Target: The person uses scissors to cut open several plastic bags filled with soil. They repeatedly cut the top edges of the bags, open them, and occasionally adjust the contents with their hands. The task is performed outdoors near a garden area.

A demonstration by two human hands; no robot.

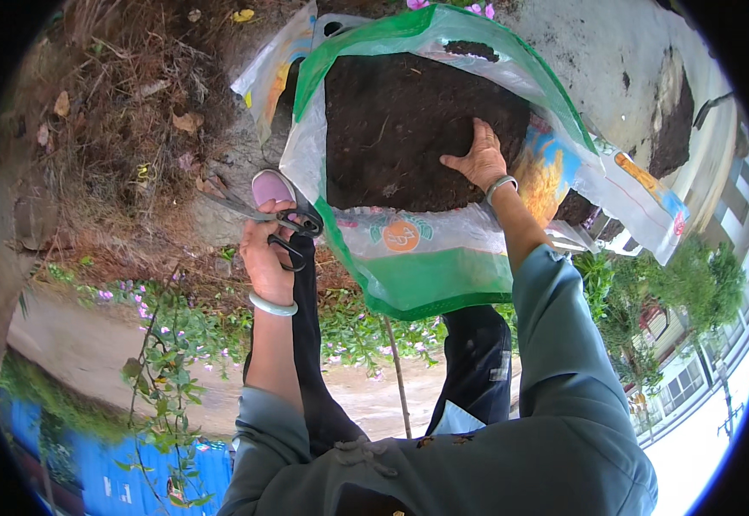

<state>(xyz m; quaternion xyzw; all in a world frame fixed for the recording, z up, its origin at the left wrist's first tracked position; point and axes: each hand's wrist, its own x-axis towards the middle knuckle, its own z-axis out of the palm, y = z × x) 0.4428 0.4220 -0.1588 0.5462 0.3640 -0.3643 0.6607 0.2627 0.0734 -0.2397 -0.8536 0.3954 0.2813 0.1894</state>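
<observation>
A large white sack (pixel 439 279) with green bands lies wide open in front of me, filled with dark soil (pixel 392 129). My right hand (pixel 480 161) is over the soil near the sack's right side, fingers spread, holding nothing; whether it presses into the soil I cannot tell. Left of the sack, my left hand (pixel 264 258) is closed around a pair of scissors (pixel 306 225) with black handles. Their grey blades point left, away from the sack. A pale bangle (pixel 273 305) circles my left wrist, and a silvery bracelet (pixel 501 184) my right.
Cut plastic pieces (pixel 276 69) hang at the sack's upper left. A printed blue and yellow bag (pixel 546 176) lies at its right. Dry plant litter (pixel 134 129) covers the ground at left. My pink-toed shoe (pixel 270 187) is beside the sack, and flowering plants (pixel 185 344) grow nearer me.
</observation>
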